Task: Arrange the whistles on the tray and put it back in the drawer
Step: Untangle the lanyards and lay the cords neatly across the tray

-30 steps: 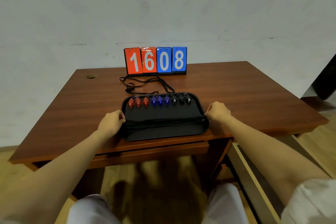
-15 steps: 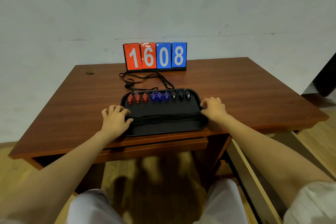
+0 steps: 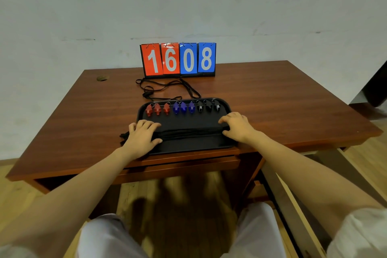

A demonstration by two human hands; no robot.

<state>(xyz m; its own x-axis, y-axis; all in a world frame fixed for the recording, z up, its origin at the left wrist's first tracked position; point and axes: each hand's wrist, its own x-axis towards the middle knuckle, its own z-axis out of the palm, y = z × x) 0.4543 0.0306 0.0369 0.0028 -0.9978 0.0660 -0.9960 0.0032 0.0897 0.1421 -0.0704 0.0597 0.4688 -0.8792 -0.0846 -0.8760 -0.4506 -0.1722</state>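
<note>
i saw the left hand (image 3: pixel 142 138) and right hand (image 3: pixel 237 126) flat on the tray (image 3: pixel 188 121), fingers spread, gripping nothing; whistles (image 3: pixel 183 108) lined its far edge.

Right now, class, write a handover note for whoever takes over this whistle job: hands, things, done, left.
Left hand: open, resting on the tray's left end.
Right hand: open, resting on its right end.
Whistles: nine in a row along the far edge, three red, three blue, three black.
Done: arranging looks finished.
Left: put the tray into the drawer, open at lower right; one lanyard lies loose on the desk.
</note>
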